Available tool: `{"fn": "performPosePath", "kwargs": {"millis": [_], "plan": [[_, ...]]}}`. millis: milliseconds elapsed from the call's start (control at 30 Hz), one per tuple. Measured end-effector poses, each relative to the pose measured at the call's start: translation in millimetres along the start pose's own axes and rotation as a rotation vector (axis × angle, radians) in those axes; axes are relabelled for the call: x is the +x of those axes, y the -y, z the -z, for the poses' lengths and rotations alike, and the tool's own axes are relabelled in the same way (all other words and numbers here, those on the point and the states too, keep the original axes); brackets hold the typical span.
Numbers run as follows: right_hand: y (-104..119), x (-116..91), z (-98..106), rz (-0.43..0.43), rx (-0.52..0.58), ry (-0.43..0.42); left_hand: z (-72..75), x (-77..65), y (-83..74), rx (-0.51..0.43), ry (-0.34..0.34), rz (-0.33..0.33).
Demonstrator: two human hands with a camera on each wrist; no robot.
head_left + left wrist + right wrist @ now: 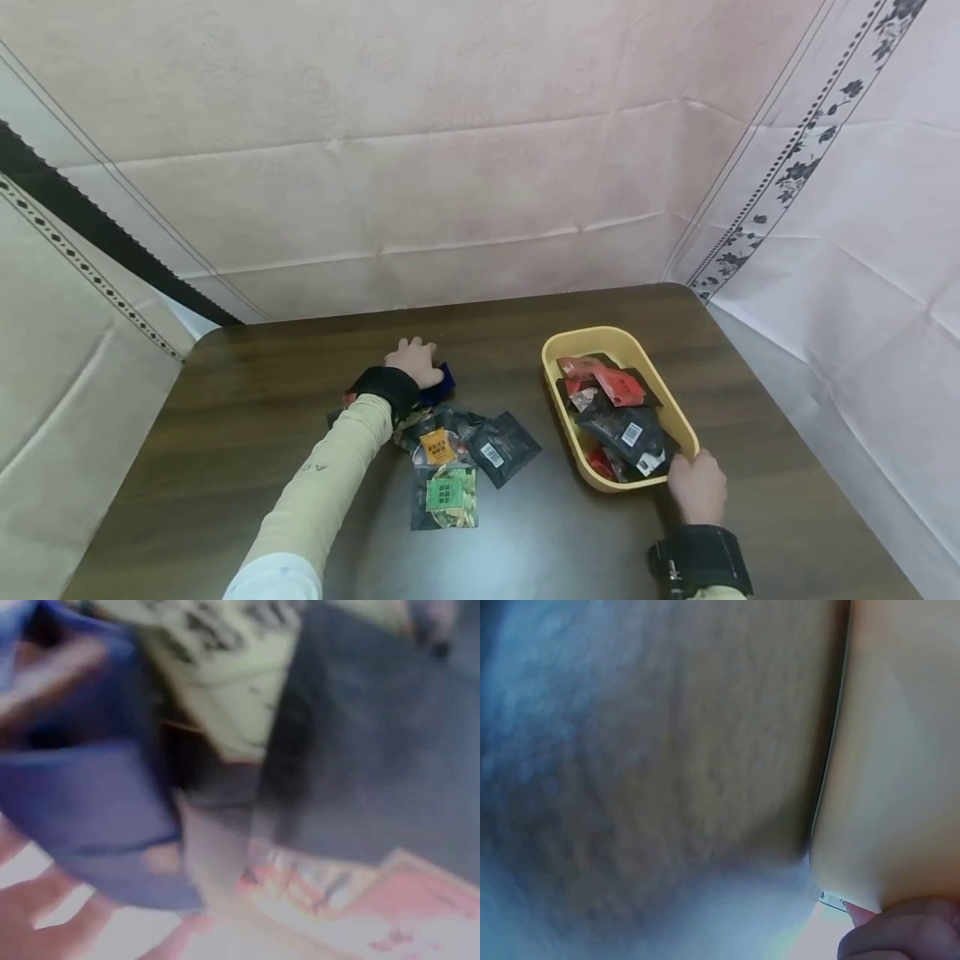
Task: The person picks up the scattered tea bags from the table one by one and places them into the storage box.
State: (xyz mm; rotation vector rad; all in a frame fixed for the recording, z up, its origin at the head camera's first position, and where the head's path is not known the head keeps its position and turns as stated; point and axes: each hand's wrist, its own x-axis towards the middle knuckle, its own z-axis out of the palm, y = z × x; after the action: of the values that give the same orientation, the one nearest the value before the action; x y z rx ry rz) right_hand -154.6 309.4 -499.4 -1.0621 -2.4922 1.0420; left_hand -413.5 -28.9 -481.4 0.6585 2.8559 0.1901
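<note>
At the middle of the table, my left hand (412,362) pinches a dark blue packet (442,387). In the blurred left wrist view the thumb lies across the blue packet (97,795), with fingers on its other side. Near the hand lie a packet with an orange label (438,447), one with a green label (446,497) and a dark packet showing a barcode (504,450). My right hand (699,487) grips the near right corner of a yellow basket (564,417). Black and red packets (621,387) fill that basket. Its outer wall (892,765) shows in the right wrist view.
The dark wooden table (585,550) has its far edge against a hanging pale cloth (450,192). More cloth (847,350) with a floral band hangs at the right. Part of the packet pile is hidden behind my left forearm (330,483).
</note>
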Motion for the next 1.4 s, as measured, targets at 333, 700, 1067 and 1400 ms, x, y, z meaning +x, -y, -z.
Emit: {"fn": "performPosePath", "kwargs": {"millis": [333, 700, 1067, 1400], "plan": [[-4, 6, 7, -0.011, -0.012, -0.017, -9.3, -10.1, -6.3, 0.034, 0.028, -0.115], [-4, 6, 8, -0.030, -0.020, -0.017, 10.4, -7.0, -43.0, 0.048, -0.128, -0.260], [-1, 6, 11, -0.048, -0.036, -0.004, 33.5, -6.9, -154.9, 0.009, -0.206, -0.458], [0, -1, 0, -0.040, -0.022, 0.027, 26.4, -3.0, -221.5, -0.037, -0.183, -0.473]]}}
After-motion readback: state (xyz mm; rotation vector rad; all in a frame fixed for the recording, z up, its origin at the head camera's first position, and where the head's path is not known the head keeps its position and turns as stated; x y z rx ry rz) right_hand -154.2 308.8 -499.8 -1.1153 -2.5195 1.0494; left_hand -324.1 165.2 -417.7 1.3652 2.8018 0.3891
